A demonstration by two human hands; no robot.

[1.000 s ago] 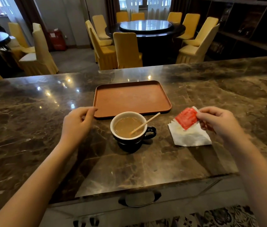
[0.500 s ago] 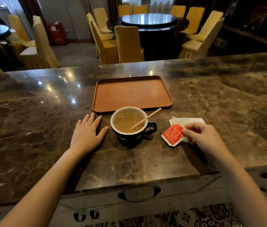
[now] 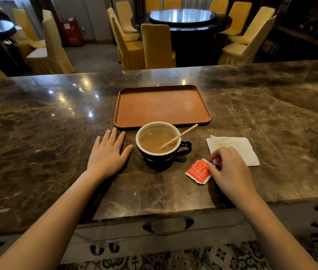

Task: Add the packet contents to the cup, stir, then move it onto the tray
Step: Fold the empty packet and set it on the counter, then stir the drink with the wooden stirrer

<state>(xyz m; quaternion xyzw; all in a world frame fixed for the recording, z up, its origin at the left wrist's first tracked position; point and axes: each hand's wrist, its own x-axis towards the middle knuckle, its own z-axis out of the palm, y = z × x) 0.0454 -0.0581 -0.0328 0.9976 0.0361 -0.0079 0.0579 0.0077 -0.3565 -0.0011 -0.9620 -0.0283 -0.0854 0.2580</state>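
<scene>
Since half a second ago your right hand (image 3: 230, 172) has drawn the red packet (image 3: 198, 171) off the white napkin (image 3: 238, 148) and nearer to you; a second ago it was held up over the napkin. Now the packet lies flat on the marble counter (image 3: 56, 143), just right of and nearer you than the cup (image 3: 159, 146), apart from it. Your right thumb and fingertips are pinched on its right edge.

Cup: dark outside, pale rim, filled with light brown liquid, handle pointing right. It stands on the counter just in front of the tray's near edge, not on the tray (image 3: 162, 106). A wooden stir stick (image 3: 179, 135) leans in it, its lower end in the liquid and its upper end past the rim toward the right.

Your left hand (image 3: 108, 153) lies flat, palm down, fingers spread, on the counter just left of the cup, holding nothing; the thumb tip is close to the cup wall but not touching.

Napkin sits right of the cup, partly under your right hand's knuckles. Beyond the counter: yellow-covered chairs (image 3: 157, 45) around a dark round table (image 3: 182, 18).
</scene>
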